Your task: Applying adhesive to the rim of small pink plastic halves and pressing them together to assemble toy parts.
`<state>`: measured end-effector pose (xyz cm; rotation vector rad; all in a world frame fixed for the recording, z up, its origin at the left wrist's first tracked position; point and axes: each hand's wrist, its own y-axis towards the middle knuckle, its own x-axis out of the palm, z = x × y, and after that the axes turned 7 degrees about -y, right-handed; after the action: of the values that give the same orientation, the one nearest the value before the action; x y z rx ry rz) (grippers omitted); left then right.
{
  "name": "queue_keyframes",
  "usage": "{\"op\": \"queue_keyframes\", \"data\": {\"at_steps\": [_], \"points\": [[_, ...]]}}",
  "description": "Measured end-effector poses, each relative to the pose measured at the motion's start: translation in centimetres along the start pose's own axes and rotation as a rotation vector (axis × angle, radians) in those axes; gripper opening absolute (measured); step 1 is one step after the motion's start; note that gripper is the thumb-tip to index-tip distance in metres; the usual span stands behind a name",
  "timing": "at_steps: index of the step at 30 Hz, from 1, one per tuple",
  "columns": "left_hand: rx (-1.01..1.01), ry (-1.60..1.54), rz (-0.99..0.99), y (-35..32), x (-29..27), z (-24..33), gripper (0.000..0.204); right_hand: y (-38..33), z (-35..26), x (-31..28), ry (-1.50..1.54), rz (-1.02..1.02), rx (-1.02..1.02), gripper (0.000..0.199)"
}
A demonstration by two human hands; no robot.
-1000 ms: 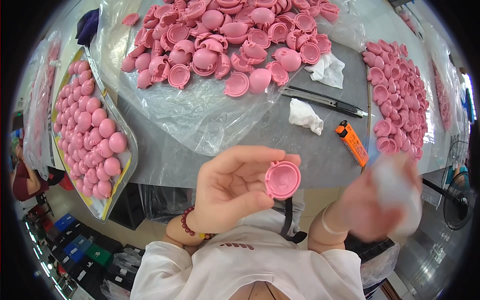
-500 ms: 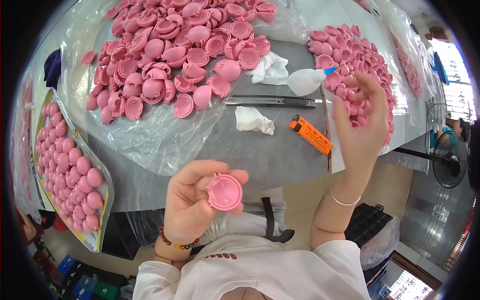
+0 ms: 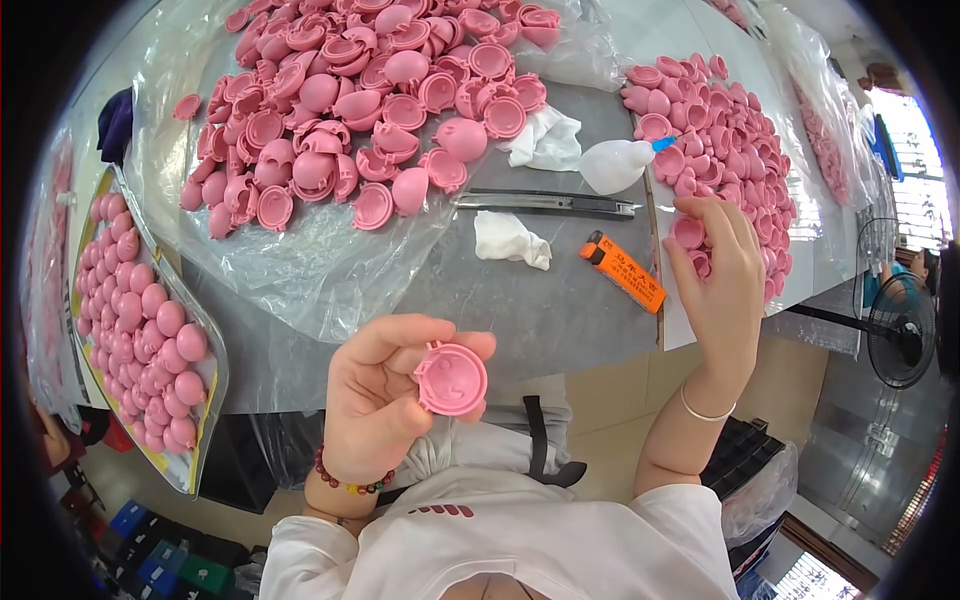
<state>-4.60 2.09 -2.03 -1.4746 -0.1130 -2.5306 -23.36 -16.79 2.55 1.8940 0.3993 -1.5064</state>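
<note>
The left hand (image 3: 385,390) has its grip clamped on a pink half-shell (image 3: 453,380), hollow side showing, seen against the near edge of the table (image 3: 530,320). Well apart from it, the right hand (image 3: 725,280) is at the left edge of the smaller pink pile (image 3: 745,160), a shell (image 3: 688,233) between thumb and fingers; whether they press it I cannot tell. Gray surface stretches between both hands, the orange pack (image 3: 622,272) lying just beside the right one.
</note>
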Motion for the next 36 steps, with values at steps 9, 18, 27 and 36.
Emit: {"op": "queue_keyframes", "data": {"at_steps": [9, 18, 27, 36], "points": [[0.049, -0.013, -0.039, -0.2, 0.0, 0.0, 0.049, -0.4, -0.8, 0.6, 0.071, 0.141, -0.069, 0.017], [0.077, 0.109, 0.179, -0.1, 0.3, 0.4, 0.052, -4.0, -6.7, 3.2, 0.407, 0.068, -0.476, 0.024], [0.188, 0.391, 0.134, -0.2, 0.8, 0.4, 0.047, -3.6, -7.5, 2.2, 0.368, -0.025, -0.254, 0.035], [0.094, 0.462, 0.001, -0.1, 1.1, 0.3, 0.04, -3.7, -8.4, 2.2, 0.944, 0.14, -0.377, 0.028]]}}
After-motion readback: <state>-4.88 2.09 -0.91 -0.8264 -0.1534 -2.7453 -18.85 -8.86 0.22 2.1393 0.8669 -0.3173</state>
